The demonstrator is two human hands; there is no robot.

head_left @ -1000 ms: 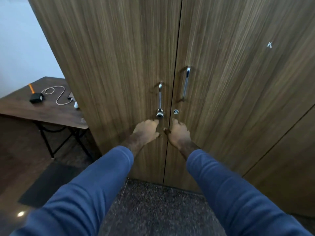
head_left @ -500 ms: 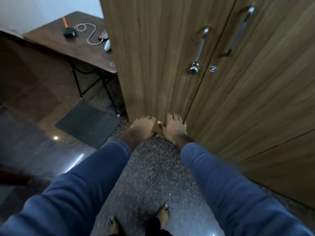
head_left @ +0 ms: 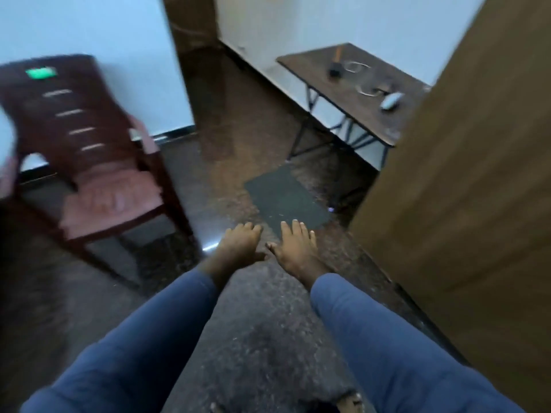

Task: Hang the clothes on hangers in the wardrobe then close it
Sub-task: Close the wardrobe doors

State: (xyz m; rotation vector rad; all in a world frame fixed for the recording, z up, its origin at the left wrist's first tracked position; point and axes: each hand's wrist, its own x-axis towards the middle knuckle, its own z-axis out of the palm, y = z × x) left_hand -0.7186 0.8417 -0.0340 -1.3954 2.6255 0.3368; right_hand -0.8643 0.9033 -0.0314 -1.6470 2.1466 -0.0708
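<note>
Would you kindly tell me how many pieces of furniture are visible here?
3: a chair at left, a table at upper right by the wall, and the wardrobe along the right edge. Others may lie outside the view.

Well to the left of the left hand (head_left: 241, 242) stands a dark red-brown plastic chair (head_left: 89, 162), blurred, with slots down its back and a green label (head_left: 40, 73) near the top. Just beyond the right hand (head_left: 295, 248) a dark mat (head_left: 286, 201) lies flat on the speckled floor (head_left: 253, 323). Farther off, up and to the right of both hands, a brown bench (head_left: 322, 73) on thin black legs stands against the white wall (head_left: 298, 19). It carries a small black object (head_left: 335, 71) with an orange stick, a loose white cable (head_left: 356, 67) beside it, and a pale rounded item (head_left: 390, 101) nearer the bench's right end, too blurred to tell what it is.
</note>
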